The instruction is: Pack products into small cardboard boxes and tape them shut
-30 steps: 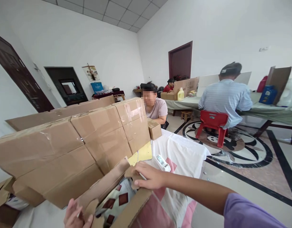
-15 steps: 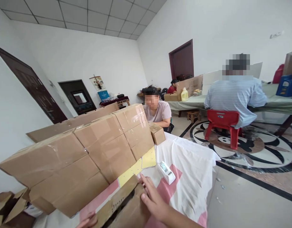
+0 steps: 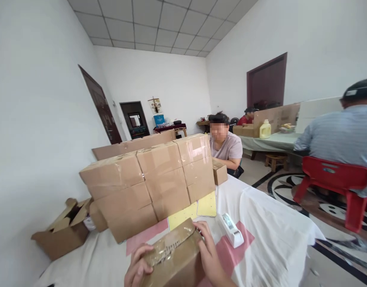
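Note:
A small brown cardboard box (image 3: 174, 259) with printed marks along its top seam lies in front of me on the cloth. Its top flaps meet almost edge to edge, with a thin dark slit near the far right end. My left hand (image 3: 138, 265) holds the near left side, fingers curled over the top edge. Gripping the right side is my right hand (image 3: 209, 251), its fingertips at the end of the seam. A white tape dispenser (image 3: 232, 231) rests on the cloth just right of that hand.
Stacked taped cartons (image 3: 162, 179) form a wall behind the box. An open carton (image 3: 63, 235) stands at left. Across the table sits a person (image 3: 229, 147) beside a small box (image 3: 220, 172). Another person (image 3: 341, 135) sits on a red chair (image 3: 332, 175) at right.
The wide dark gap between the box's flaps has narrowed to a thin slit. My left hand now shows more, on the box's left side. The view has swung left.

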